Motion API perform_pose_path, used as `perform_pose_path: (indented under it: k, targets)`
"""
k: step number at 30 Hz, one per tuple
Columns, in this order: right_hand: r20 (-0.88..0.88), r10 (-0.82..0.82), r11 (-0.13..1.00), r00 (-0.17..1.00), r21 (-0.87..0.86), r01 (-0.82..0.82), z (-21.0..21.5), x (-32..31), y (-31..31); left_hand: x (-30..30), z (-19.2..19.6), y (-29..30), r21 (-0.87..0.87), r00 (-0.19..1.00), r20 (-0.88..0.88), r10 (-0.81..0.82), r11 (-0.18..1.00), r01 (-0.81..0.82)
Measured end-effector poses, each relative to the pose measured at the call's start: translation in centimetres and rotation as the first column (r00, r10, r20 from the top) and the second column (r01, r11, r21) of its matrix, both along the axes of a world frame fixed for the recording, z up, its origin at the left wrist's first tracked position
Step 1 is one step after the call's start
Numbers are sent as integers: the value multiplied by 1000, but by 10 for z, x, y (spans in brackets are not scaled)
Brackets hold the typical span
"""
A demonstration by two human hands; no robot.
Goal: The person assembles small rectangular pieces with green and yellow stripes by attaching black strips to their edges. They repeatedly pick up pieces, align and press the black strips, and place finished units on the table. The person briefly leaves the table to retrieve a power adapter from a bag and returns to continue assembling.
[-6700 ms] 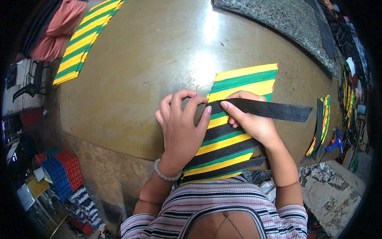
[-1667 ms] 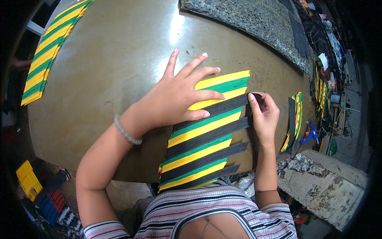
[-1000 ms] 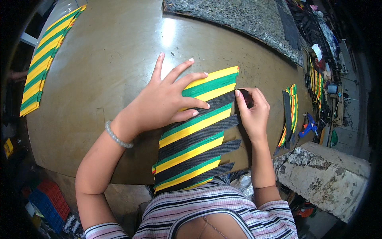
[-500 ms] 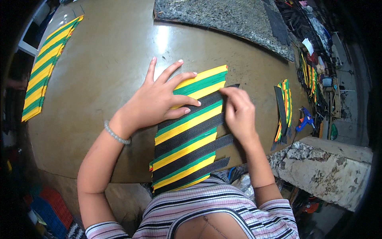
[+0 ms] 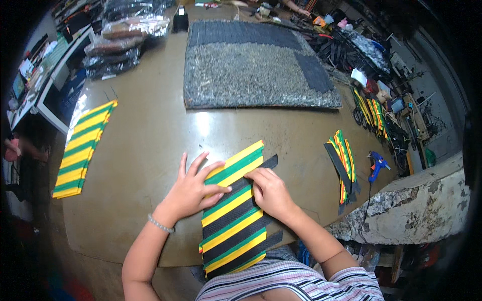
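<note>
A slanted-stripe panel of yellow, green and black strips point(image 5: 236, 203) lies on the table in front of me, its near end against my striped shirt. My left hand point(image 5: 187, 194) rests on its left side with fingers spread, thumb and index finger pressing on the uppermost black strip point(image 5: 271, 161). That strip's end sticks out past the panel's right edge. With fingers curled together, my right hand point(image 5: 272, 194) pinches at this strip, a little right of my left fingertips. Its palm side is hidden. Other black strip ends jut out lower down on the right.
A yellow-green striped stack point(image 5: 85, 150) lies at the left. To the right are a bundle of colored strips point(image 5: 346, 163) and a blue glue gun point(image 5: 377, 166) with a cord. A rough grey board point(image 5: 246, 75) and plastic-wrapped packs point(image 5: 118, 45) occupy the far side.
The view has tilted up, showing more of the table's far side. My right fingertips have moved inward from the panel's right edge, closer to my left hand, which stays spread on the panel.
</note>
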State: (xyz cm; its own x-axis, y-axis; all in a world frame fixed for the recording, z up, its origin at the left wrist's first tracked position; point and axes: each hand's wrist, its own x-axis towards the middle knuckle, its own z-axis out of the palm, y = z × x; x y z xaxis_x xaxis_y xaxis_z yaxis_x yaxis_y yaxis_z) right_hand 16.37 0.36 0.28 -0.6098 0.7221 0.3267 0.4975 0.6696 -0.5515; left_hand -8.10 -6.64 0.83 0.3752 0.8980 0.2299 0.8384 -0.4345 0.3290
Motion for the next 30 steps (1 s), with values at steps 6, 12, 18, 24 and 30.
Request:
perform_pose_path:
  k: [6,12,18,24,30]
  targets:
    - [-39,-44,996,998,-73,42,11,-6,6,-21,7,-65,2,991,-79,111,994,-111]
    - [62,346,934,936,-114,-337,14,-54,-50,-12,0,-83,-33,976,-44,211,977,-213]
    - [26,44,980,999,-195,-38,-1,-35,-21,-5,5,-89,-32,962,-28,270,962,-271]
    - [-16,-174,978,985,114,175,5,31,26,21,13,-86,-85,941,28,337,939,-333]
    - [173,-22,992,985,127,0,6,31,-24,50,14,-85,-155,957,37,288,948,-279]
